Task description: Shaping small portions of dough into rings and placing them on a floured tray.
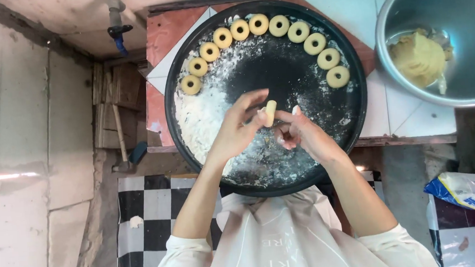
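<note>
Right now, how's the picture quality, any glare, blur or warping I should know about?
Head view: even daylight, soft shadows; the hands and dough piece are slightly motion-blurred, while the dough rings on the black tray stay sharp; a bright glare streak on the left wall; wide-angle bending at the edges, stretching the metal bowl.

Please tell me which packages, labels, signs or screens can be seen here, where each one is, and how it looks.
Plastic bag: at the lower right edge, lying on its side, soft and crumpled, white with blue print.
Print on the person's white garment: bottom centre, faint grey letters.
No signs or screens are in view.
</note>
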